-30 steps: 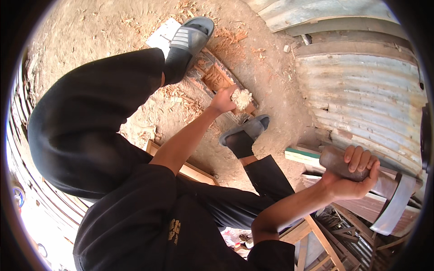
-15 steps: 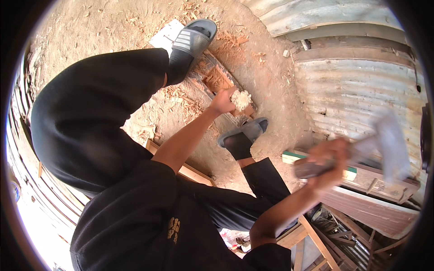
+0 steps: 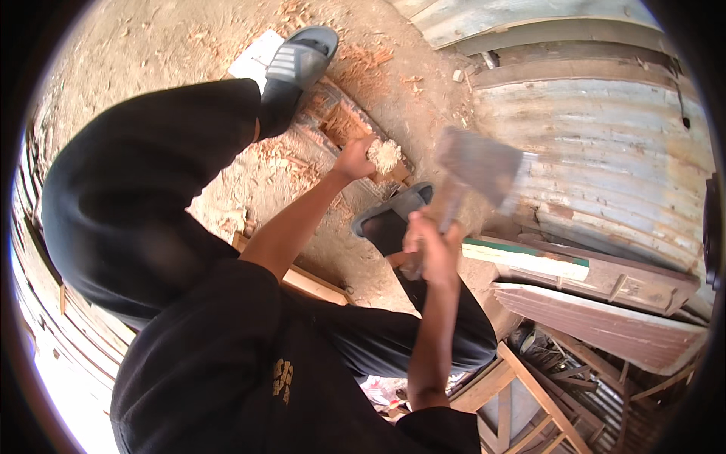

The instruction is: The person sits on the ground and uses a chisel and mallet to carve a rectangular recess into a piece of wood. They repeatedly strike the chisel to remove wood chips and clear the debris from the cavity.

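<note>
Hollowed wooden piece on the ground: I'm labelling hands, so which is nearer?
Left. The left hand is over the hollowed wooden piece, gripping a frayed-topped handle; the right hand is away to its right, holding a broad-headed tool.

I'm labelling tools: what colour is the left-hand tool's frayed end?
The frayed end is pale cream; head view.

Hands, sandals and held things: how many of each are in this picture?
Hands: 2 (left hand, right hand)
Sandals: 2 (upper sandal, lower sandal)
Held things: 2 (frayed-ended piece, broad-headed tool)
Total: 6
</note>
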The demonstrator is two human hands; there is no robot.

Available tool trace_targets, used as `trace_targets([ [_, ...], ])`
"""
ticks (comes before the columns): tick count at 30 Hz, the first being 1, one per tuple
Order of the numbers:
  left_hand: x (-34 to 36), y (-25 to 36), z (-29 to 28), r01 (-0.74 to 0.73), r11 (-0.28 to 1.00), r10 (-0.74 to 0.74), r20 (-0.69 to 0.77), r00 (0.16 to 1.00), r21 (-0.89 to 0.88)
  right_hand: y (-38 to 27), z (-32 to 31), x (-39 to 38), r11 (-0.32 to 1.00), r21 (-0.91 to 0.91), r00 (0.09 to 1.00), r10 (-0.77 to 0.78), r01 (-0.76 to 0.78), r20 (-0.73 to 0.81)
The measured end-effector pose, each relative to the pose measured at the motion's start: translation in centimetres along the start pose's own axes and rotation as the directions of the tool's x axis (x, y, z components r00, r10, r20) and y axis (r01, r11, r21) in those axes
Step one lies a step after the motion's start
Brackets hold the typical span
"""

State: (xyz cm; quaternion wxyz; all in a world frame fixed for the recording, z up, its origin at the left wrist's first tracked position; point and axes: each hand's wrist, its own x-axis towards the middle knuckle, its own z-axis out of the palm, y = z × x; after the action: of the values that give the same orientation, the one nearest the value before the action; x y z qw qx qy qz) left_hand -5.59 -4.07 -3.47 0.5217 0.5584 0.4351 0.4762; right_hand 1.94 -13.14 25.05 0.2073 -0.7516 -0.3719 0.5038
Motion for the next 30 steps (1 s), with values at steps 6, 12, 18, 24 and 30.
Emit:
trace_targets([
  [6,0.1,1.3,-0.6,0.064,0.996,-0.066,0.021,0.998,0.058,-11.4,-5.9,-2.8,0.526,0.338,0.622,-0.711,0.78,-0.329],
  [12,0.5,1.4,0.7,-0.032,0.999,0.032,0.009,0.999,0.039,-0.4,-1.2,3.5,0.7,0.253,0.707,-0.491,0.668,-0.509],
  [18,-0.2,2.2,-0.6,0.007,0.995,-0.008,0.01,1.0,0.096,3.9,0.0,0.2,0.922,0.377,0.991,0.12,-0.086,-0.066],
  [24,-0.2,3.7,-1.8,0.02,0.946,-0.075,0.16,0.984,0.323,2.0,-6.8,-6.1,0.931,0.362,0.977,0.032,0.047,-0.209],
  [30,2.5,7.6,-9.1,-0.343,0.866,0.157,0.453,0.877,0.364,1.0,-13.1,-10.3,0.72,0.598,0.88,-0.038,0.352,-0.473],
])
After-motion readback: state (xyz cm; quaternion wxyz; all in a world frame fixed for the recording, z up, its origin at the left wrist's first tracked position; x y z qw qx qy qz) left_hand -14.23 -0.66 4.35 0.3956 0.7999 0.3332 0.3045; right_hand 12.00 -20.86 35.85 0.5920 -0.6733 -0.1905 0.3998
